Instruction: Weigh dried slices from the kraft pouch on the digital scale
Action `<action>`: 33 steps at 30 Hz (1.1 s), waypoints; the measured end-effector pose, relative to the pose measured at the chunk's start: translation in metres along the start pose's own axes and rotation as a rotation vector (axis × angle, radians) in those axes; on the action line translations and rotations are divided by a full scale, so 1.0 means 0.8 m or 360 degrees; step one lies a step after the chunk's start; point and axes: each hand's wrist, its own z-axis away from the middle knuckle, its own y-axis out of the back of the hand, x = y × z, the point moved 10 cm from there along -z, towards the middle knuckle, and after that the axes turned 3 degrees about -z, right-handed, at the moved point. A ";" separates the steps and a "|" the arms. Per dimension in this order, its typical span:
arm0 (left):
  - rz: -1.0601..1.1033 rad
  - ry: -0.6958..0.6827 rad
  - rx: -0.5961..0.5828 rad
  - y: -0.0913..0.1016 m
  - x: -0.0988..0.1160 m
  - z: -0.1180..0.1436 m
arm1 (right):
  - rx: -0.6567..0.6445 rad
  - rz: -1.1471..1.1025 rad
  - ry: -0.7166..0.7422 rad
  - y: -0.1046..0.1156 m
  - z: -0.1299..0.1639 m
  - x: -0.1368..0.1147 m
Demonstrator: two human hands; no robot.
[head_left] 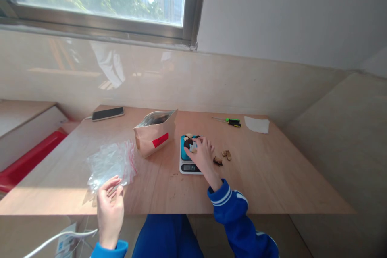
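Observation:
My right hand (202,151) is over the blue platform (184,154) of a small white kitchen scale (183,168). Its thumb and fingers close around dark and pale pieces that look like dried mushrooms (188,142); some of them rest on the platform. Part of the scale is hidden under the hand. My left hand (111,205) is raised at the table's front edge, fingers loosely curled and thumb apart, with nothing visible in it. Just beyond it lies a pile of clear zip bags (110,161) with red seal strips.
An opened brown paper pouch (151,139) with a red label stands left of the scale. More dried pieces (226,155) lie to its right. Farther back are two screwdrivers (232,122), a white paper (256,125) and a phone (108,114) with a cable.

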 end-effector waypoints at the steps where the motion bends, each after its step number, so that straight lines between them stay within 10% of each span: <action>1: 0.0005 0.0008 -0.0006 0.000 -0.001 0.000 | 0.0084 -0.0074 -0.0031 0.016 0.000 0.009; 6: -0.0010 0.0013 -0.0021 0.002 -0.003 0.002 | 0.0412 -0.0099 -0.0360 0.076 0.030 0.111; 13: 0.0021 -0.0017 -0.0059 -0.009 -0.012 0.000 | 0.0366 0.0256 -0.0693 0.062 0.125 0.225; 33: -0.0054 -0.0097 -0.0107 -0.007 -0.009 0.002 | -0.0007 0.0284 -0.0325 0.014 0.079 0.170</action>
